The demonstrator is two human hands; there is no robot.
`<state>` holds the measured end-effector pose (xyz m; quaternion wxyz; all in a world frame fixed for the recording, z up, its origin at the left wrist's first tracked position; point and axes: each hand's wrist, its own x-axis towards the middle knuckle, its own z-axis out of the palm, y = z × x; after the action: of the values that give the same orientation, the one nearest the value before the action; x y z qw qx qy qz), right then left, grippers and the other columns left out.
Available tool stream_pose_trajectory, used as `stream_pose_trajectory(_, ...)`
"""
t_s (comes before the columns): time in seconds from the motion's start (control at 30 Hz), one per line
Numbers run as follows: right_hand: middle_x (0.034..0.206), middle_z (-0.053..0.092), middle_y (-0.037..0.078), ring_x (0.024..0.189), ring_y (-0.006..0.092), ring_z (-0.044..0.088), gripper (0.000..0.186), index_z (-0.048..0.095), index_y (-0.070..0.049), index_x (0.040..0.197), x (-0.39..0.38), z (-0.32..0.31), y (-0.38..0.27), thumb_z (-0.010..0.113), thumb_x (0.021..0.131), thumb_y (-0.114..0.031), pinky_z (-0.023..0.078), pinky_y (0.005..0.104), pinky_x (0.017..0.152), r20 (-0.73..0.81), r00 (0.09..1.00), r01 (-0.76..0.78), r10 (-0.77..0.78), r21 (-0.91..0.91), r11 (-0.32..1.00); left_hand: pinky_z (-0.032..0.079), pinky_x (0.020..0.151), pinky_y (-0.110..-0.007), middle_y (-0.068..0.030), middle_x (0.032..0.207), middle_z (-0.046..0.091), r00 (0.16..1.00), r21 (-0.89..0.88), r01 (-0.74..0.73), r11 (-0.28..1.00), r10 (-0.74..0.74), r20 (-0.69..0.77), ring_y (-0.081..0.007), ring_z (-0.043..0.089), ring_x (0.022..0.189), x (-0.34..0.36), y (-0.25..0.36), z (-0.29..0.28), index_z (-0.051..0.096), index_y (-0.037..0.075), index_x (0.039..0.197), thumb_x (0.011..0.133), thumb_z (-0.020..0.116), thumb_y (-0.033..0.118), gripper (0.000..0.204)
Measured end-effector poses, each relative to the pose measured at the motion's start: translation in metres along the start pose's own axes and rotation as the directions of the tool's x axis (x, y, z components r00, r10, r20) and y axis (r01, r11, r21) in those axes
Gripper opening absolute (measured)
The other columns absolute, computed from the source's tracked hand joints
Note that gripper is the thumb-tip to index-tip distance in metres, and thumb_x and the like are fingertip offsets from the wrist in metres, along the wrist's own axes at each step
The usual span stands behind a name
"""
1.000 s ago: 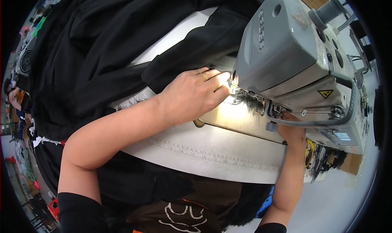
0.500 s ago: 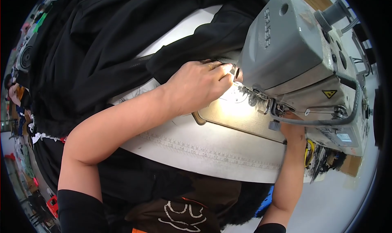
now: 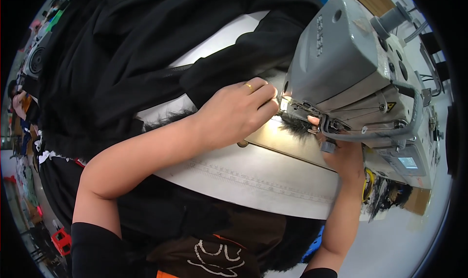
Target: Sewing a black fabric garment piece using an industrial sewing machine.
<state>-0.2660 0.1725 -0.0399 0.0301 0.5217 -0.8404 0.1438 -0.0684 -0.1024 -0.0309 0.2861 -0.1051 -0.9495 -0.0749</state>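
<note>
A grey sewing machine [image 3: 336,49] stands at the right, its lamp lighting the metal needle plate [image 3: 278,139]. Black fur trim [image 3: 295,125] lies by the presser foot, and more dark fur shows under my left wrist. My left hand [image 3: 241,109], with a ring on one finger, is closed at the fabric edge just left of the needle area; its fingertips are partly hidden. Under the machine's arm, my right hand [image 3: 343,153] has a fingertip at the fur's right end. The machine's thread guides hide most of its fingers. Black fabric [image 3: 131,49] spreads across the table's left and back.
A printed ruler scale runs along the pale table's front edge [image 3: 243,183]. The machine's small lit screen [image 3: 407,163] is at the right. Dark cloth with a white line drawing [image 3: 219,258] lies at my lap. A red plastic item [image 3: 61,241] is at the far left.
Black fur has come into sight at the presser foot. My right hand has moved up and left to it, and my left hand sits slightly lower. The view has shifted a little.
</note>
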Motion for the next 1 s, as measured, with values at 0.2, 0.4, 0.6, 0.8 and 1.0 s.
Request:
stream_pose_trajectory(0.2, 0.106, 0.081, 0.005, 0.096, 0.0167, 0.075, 0.032, 0.081, -0.016, 0.120, 0.011, 0.015, -0.042, 0.081, 0.090, -0.004, 0.056, 0.0322, 0.091, 0.007, 0.998, 0.054, -0.055, 0.142, 0.988, 0.059, 0.081, -0.035, -0.0080, 0.104, 0.061, 0.998, 0.013, -0.068, 0.998, 0.068, 0.006, -0.0260, 0.063, 0.101, -0.002, 0.000, -0.006, 0.064, 0.006, 0.097, 0.078, 0.071, 0.010, 0.020)
stream_pose_trajectory(0.4, 0.112, 0.080, 0.006, 0.106, 0.0143, 0.074, 0.028, 0.077, -0.001, 0.114, 0.020, 0.027, -0.044, 0.079, 0.087, 0.007, 0.056, 0.0315, 0.094, -0.084, 0.981, 0.192, -0.175, 0.291, 0.937, 0.058, 0.085, -0.037, -0.0084, 0.106, 0.062, 1.000, -0.004, -0.004, 1.000, 0.004, 0.029, -0.0265, 0.065, 0.099, -0.007, 0.002, -0.006, 0.062, 0.006, 0.099, 0.079, 0.071, 0.009, 0.023)
stream_pose_trajectory(0.6, 0.110, 0.080, 0.005, 0.101, 0.0143, 0.075, 0.021, 0.077, 0.001, 0.113, 0.024, 0.021, -0.055, 0.079, 0.093, 0.004, 0.058, 0.0280, 0.089, 0.121, 0.993, -0.063, 0.012, 0.431, 0.900, 0.057, 0.088, -0.038, -0.0075, 0.107, 0.061, 0.997, -0.019, 0.019, 1.000, -0.017, 0.071, -0.0265, 0.064, 0.103, -0.010, -0.003, -0.005, 0.063, 0.006, 0.105, 0.080, 0.070, 0.008, 0.027)
stream_pose_trajectory(0.8, 0.104, 0.081, 0.003, 0.097, 0.0102, 0.075, 0.016, 0.079, -0.003, 0.111, 0.025, 0.030, -0.063, 0.081, 0.095, -0.001, 0.057, 0.0250, 0.084, -0.095, 0.995, 0.051, -0.008, 0.458, 0.887, 0.050, 0.092, -0.041, -0.0057, 0.104, 0.060, 0.995, -0.084, 0.096, 0.992, -0.095, 0.010, -0.0258, 0.063, 0.103, -0.002, 0.006, 0.004, 0.065, 0.010, 0.100, 0.091, 0.075, 0.015, 0.014)
stream_pose_trajectory(1.0, 0.102, 0.082, -0.001, 0.090, 0.0091, 0.076, 0.016, 0.079, -0.007, 0.106, 0.021, 0.035, -0.052, 0.086, 0.094, -0.015, 0.056, 0.0254, 0.077, -0.089, 0.996, 0.034, -0.003, 0.353, 0.935, 0.052, 0.090, -0.042, -0.0042, 0.100, 0.060, 0.998, -0.088, 0.066, 0.994, -0.065, 0.013, -0.0235, 0.062, 0.100, 0.001, 0.003, 0.004, 0.066, 0.010, 0.097, 0.091, 0.076, 0.018, 0.014)
